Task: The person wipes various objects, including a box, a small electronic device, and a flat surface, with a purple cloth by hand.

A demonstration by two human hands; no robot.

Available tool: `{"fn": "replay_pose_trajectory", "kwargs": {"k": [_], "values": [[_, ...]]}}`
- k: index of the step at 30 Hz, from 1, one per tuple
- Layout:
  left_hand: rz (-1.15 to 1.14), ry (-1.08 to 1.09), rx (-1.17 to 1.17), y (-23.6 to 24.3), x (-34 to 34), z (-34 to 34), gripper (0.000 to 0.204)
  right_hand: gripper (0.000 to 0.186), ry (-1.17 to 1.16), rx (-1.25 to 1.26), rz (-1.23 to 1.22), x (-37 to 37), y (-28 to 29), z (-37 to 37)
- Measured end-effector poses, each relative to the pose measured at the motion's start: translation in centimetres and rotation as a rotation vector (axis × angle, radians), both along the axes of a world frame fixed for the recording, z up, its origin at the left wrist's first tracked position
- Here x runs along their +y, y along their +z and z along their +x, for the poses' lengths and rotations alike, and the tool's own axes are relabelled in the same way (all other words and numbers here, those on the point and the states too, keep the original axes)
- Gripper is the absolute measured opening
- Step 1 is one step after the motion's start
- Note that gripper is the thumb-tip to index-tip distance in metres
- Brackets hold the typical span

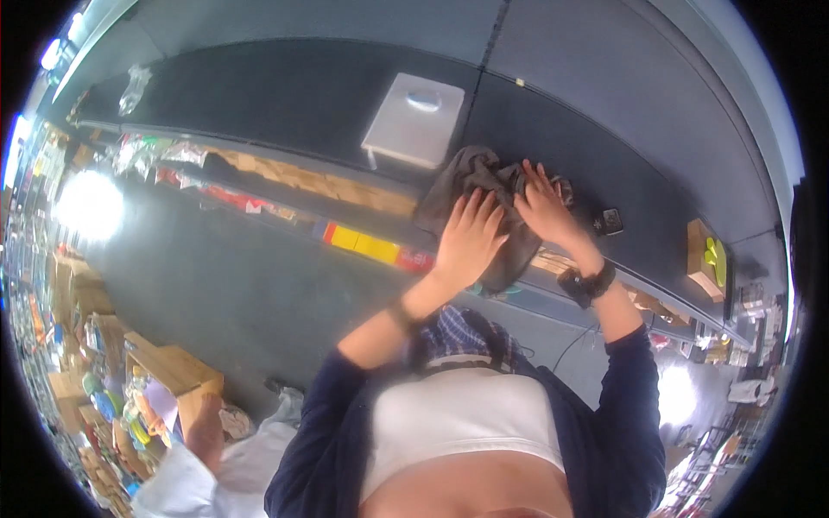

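A crumpled dark grey-brown cloth (447, 192) lies bunched on the dark shelf top and hangs over its front edge. My left hand (471, 235) rests flat on the cloth's front part, fingers stretched out and slightly apart. To its right, my right hand (547, 207) lies on the cloth's right part with its fingers extended. A black band or watch is round my right wrist. Folds under both palms are hidden. Just behind the cloth, to the left, stands a small white stool-like item (416, 121) with an oval opening in its top.
A small dark square device (610, 222) lies right of my right hand. Farther right stands a wooden box (706, 259) with a green item. Clear plastic (134, 90) lies at the far left of the shelf. Lower left, another person's arm (205, 432) is near cardboard boxes (173, 371).
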State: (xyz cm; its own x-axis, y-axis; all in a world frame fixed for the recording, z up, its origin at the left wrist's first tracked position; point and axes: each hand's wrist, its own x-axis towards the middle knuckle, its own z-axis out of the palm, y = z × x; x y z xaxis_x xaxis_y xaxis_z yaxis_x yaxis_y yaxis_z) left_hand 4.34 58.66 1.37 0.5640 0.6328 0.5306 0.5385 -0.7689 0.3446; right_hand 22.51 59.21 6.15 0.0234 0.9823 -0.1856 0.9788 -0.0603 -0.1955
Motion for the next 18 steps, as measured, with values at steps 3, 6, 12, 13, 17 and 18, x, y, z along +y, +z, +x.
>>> {"fn": "replay_pose_trajectory", "kwargs": {"k": [3, 6, 12, 13, 17, 18], "values": [[-0.039, -0.021, -0.010, 0.0, 0.6, 0.4, 0.049, 0.061, 0.023, -0.029, -0.029, 1.5, -0.3, 1.1], [-0.085, 0.002, -0.056, 0.1, 4.8, 3.2, 0.053, 0.065, -0.127, 0.012, -0.053, 7.3, 0.0, 2.5], [-0.019, 0.079, 0.025, 0.9, 5.3, 2.8, 0.048, 0.052, -0.149, 0.006, 0.033, 7.9, 0.4, -1.7], [-0.019, 0.056, -0.013, 1.2, 3.9, 1.9, 0.046, 0.046, -0.064, -0.085, 0.127, 6.8, -1.1, -2.1], [0.029, -0.001, -0.156, -2.1, -1.3, -1.4, 0.038, 0.040, 0.009, -0.069, 0.524, -1.7, -3.2, -5.2], [0.033, -0.013, -0.146, -2.7, -2.2, -2.0, 0.040, 0.038, 0.040, -0.038, 0.620, -3.4, -3.5, -5.5]]}}
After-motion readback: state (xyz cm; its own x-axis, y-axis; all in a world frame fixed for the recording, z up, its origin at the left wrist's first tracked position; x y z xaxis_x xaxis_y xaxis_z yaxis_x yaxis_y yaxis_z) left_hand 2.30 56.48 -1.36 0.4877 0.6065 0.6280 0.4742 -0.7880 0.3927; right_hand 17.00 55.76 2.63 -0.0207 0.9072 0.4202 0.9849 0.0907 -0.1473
